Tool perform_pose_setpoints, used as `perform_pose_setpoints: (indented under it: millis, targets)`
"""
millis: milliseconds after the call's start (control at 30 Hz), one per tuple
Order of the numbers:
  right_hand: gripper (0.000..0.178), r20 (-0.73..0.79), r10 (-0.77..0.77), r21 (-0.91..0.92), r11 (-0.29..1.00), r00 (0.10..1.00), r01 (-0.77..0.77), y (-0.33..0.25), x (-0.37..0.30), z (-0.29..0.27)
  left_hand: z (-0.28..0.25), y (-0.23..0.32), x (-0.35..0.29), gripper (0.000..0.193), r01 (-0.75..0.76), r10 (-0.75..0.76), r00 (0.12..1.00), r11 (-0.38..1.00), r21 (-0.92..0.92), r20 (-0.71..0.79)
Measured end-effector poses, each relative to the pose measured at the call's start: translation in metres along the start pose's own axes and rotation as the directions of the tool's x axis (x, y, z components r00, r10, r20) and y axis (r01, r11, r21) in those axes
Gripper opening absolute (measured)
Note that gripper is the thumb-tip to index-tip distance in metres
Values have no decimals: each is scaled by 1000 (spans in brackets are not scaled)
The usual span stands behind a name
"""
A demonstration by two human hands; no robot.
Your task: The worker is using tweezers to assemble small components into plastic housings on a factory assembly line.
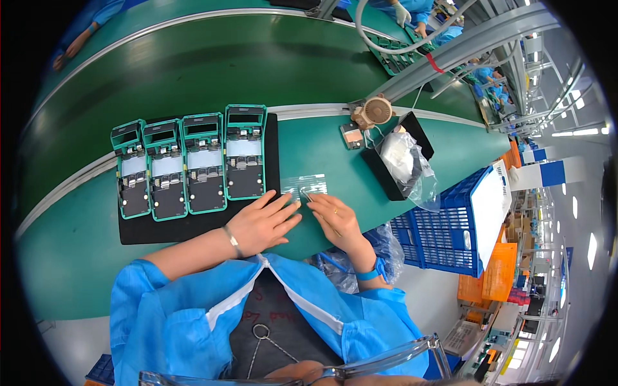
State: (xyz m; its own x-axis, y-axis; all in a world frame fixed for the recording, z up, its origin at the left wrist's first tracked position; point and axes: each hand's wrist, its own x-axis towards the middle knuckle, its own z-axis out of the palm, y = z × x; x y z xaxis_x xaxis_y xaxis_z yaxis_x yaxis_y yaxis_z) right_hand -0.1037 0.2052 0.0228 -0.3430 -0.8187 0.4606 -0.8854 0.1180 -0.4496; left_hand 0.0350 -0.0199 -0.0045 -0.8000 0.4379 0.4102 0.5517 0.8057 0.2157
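Right of the black mat (275,161) lies a small clear sheet (314,183) with pale strips on it. My left hand (259,226) rests flat on the green table by the sheet's lower left corner, fingers stretched and holding nothing. Over the sheet's lower edge, my right hand (336,219) has thumb and fingers pinched together. Something thin seems to be between them, too small to name. Several green-framed device housings (245,170) with black inner parts and white labels stand side by side in a row on the mat, left of my hands.
A small brown fan (377,110) stands at the table's back. Near it is a black box (380,168) holding clear plastic bags (400,157). A blue crate (438,235) stands off the table's right edge. A dark green conveyor belt (193,64) runs behind; co-workers' hands show beyond it.
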Motion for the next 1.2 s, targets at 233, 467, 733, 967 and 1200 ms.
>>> perform_pose_setpoints:
  millis: [233,467,733,967,1200]
  targets:
    - [31,-5,16,27,1000,1000,-16,8,-6,2,11,-3,5,63,7,-12,990,999,38,142]
    - [34,-4,-115,-8,993,993,115,12,13,3,14,-3,1,59,0,-4,995,999,41,102]
    - [34,-6,-319,144,938,948,316,-49,102,47,-81,-32,-78,39,130,-110,949,990,49,-295]
    - [37,-67,-528,290,802,847,522,-111,189,150,-147,-77,-197,28,641,-532,768,644,419,-357]
    - [39,-25,-568,238,796,823,556,-120,225,213,-143,-81,-204,33,665,-559,747,641,383,-361]
